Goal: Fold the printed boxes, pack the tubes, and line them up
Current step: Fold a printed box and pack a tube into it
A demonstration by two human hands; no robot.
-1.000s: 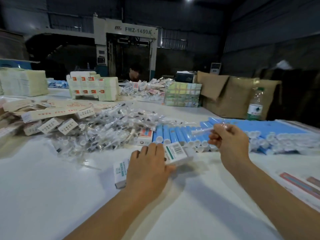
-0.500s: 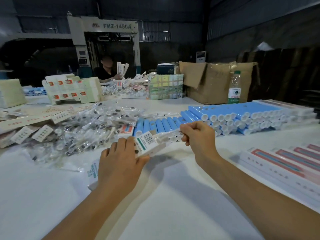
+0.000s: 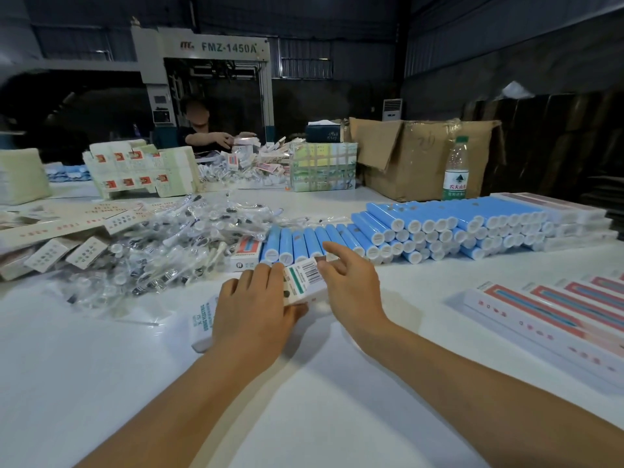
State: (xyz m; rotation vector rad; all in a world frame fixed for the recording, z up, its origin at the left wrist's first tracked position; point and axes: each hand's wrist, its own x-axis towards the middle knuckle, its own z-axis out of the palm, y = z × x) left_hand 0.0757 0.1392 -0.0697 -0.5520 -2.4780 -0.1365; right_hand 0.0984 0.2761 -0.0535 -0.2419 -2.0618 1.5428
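My left hand (image 3: 251, 312) grips a white printed box (image 3: 302, 276) with a barcode, held slanted just above the white table (image 3: 101, 383), fingers on top and thumb underneath. My right hand (image 3: 354, 285) is at the box's far end, its thumb touching that end and its index finger stretched out above it. What is inside the box is hidden. Behind lie rows of blue tubes (image 3: 439, 221) with white caps, stacked in layers. A heap of clear-wrapped small pieces (image 3: 175, 238) spreads to the left. Packed long boxes (image 3: 547, 312) lie side by side at the right.
Flat box blanks (image 3: 50, 228) lie at far left, and a small red-and-white box (image 3: 246, 251) stands by the tubes. A water bottle (image 3: 456, 170) and an open cardboard carton (image 3: 415, 157) stand at the back right. A person (image 3: 202, 133) works across the table.
My right hand brought a clear-wrapped piece down from above the tubes to the box's end; that piece is no longer visible. The view swung right, showing the packed boxes.
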